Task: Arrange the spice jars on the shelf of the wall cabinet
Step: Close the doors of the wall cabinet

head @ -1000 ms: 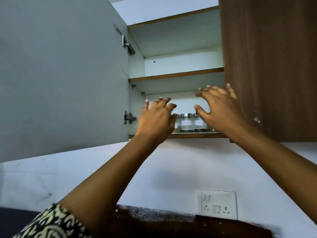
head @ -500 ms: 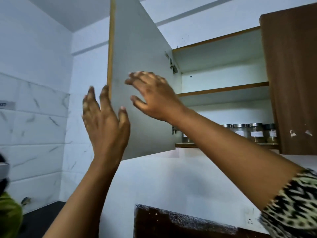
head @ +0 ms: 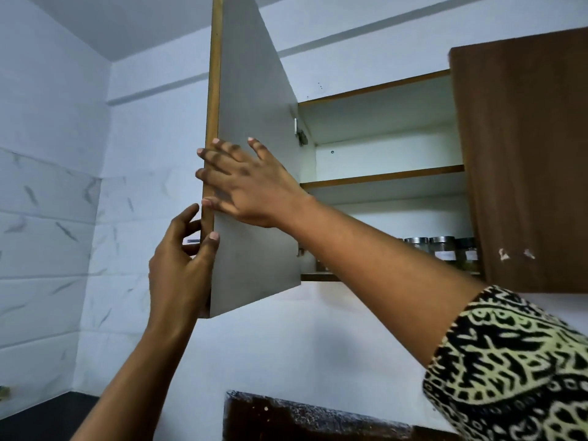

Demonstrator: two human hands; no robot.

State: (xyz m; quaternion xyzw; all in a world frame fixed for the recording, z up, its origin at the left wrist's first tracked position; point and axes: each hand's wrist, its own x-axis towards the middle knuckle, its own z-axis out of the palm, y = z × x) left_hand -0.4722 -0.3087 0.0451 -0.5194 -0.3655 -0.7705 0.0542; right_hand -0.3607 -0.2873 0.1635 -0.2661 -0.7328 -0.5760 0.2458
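Note:
Several glass spice jars [head: 442, 251] with metal lids and white labels stand in a row on the bottom shelf [head: 318, 276] of the wall cabinet; my right forearm hides some of them. The left cabinet door [head: 254, 90] stands open, its pale inner face towards me. My left hand [head: 181, 265] grips the door's free wooden edge, thumb on the inner face and fingers curled round the outside. My right hand [head: 248, 186] lies flat on the inner face near that edge, fingers spread, holding nothing.
The brown right cabinet door [head: 525, 154] is shut and covers the right end of the jar row. The middle shelf [head: 381, 178] carries nothing visible. A tiled wall [head: 47, 218] is at the left, and a dark panel [head: 302, 415] sits below.
Both hands left the jars and went left to the open door. My left hand has closed on the door's edge, and my right hand has slid along the inner face towards that edge.

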